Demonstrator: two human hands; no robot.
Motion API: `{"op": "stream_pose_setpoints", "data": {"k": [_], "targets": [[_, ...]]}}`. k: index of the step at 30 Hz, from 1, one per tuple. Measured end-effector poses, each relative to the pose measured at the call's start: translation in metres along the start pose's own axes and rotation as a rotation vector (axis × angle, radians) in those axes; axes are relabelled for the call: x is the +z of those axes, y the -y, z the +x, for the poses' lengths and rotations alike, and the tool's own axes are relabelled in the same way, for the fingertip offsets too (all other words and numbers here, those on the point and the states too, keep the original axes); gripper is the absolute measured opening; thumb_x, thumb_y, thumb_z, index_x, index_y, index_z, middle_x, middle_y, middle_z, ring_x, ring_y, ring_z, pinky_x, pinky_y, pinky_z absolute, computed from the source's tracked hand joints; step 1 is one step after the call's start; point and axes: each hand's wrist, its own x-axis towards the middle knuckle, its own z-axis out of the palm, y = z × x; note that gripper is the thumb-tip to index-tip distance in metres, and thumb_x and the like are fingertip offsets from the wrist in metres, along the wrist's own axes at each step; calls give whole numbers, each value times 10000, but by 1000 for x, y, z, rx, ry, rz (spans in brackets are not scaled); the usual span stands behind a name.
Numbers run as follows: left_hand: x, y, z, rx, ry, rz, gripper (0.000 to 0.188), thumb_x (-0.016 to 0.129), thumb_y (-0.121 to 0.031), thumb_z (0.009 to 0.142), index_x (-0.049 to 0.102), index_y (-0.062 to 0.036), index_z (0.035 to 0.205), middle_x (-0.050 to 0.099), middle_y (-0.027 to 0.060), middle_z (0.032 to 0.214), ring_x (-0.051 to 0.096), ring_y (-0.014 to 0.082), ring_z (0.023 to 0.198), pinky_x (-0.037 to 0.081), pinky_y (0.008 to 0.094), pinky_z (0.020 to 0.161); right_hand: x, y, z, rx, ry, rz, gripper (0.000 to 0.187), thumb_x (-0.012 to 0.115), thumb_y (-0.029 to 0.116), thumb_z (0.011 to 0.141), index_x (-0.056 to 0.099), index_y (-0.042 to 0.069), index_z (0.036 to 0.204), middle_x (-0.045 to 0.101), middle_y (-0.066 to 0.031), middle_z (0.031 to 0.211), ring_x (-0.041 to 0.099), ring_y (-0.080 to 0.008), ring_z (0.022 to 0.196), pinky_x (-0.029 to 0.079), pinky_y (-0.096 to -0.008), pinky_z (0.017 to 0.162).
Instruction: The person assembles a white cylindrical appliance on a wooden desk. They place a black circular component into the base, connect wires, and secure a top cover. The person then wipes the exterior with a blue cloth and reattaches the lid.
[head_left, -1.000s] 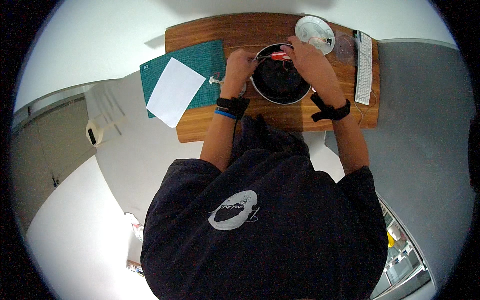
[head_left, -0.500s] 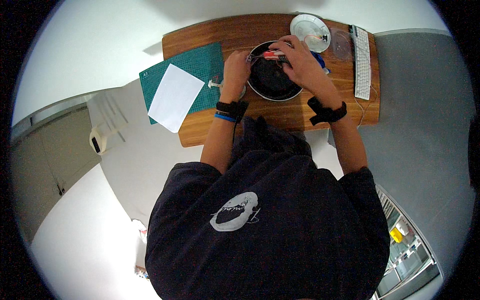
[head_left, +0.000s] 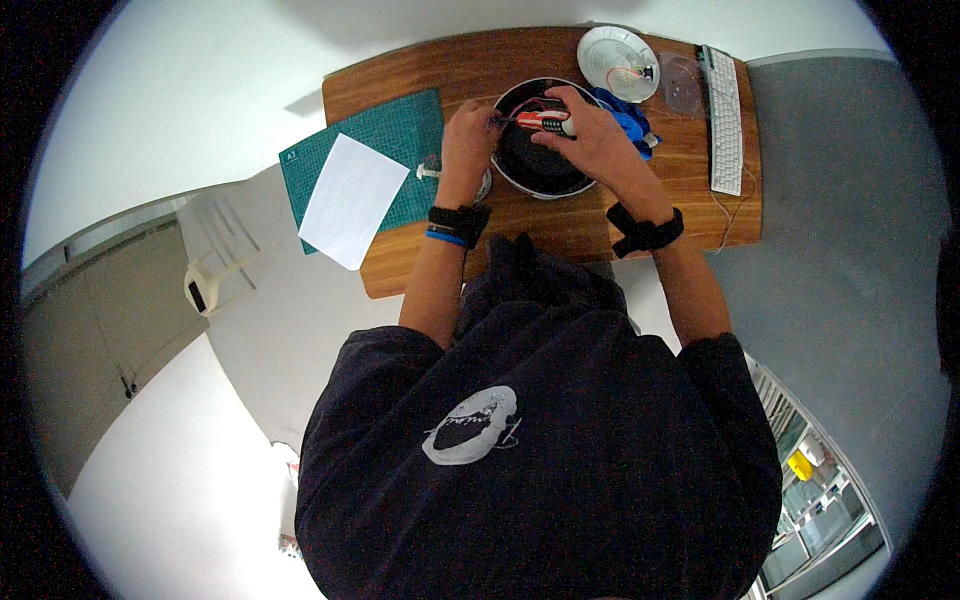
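Note:
A round black pan (head_left: 545, 175) with a pale rim stands on the wooden table, under both hands. Over its right side, my right hand (head_left: 590, 140) grips a red, black and white screwdriver (head_left: 535, 121) by the handle, its thin shaft pointing left. My left hand (head_left: 468, 140) is closed at the pan's left rim, its fingertips pinching a small dark part at the screwdriver's tip. What that part is stays too small to make out. A thin reddish wire runs near the fingers above the pan.
A green cutting mat (head_left: 425, 130) with a white paper sheet (head_left: 355, 200) lies left, a small white piece (head_left: 428, 172) at its edge. To the right are crumpled blue material (head_left: 632, 125), a white plate (head_left: 610, 55) holding a wired part, a clear tray (head_left: 683, 85) and a white keyboard (head_left: 723, 130).
My right hand has shifted slightly down and turned on the screwdriver, showing more of its handle. My left hand has moved slightly left. More of the blue material shows.

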Motion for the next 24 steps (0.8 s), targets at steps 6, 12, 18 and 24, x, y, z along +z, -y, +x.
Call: {"op": "stream_pose_setpoints", "data": {"k": [6,12,18,24], "targets": [[-5,11,-4,-22,35,4,219,733,-117,819,766,-65,1030,724,152,1053,684,369,976,557,447,855,-13,25,-3,351,235,98,327,711,224,961,589,69,1221,664,-160,1014,686,-343,915,561,-431,799],[-4,19,-5,7,-10,-49,116,712,-129,834,663,-26,852,661,192,902,657,424,895,535,510,755,-5,-2,-13,-248,28,-155,294,691,-4,858,632,98,1127,545,-101,1256,583,-312,1147,509,-395,947],[-13,-4,-3,-104,2,-26,289,718,-80,822,737,-70,1110,708,175,1112,677,392,1010,560,453,852,-1,-10,-15,-402,66,-108,264,727,-31,811,655,72,1043,569,-98,1209,587,-314,1147,508,-396,972],[-6,13,-10,80,-52,-33,104,667,-128,877,700,-50,938,638,174,922,662,411,849,547,508,720,-8,-12,-26,-312,-41,-16,202,746,-2,835,682,70,1012,581,-87,1199,629,-260,1078,568,-350,858]]}}
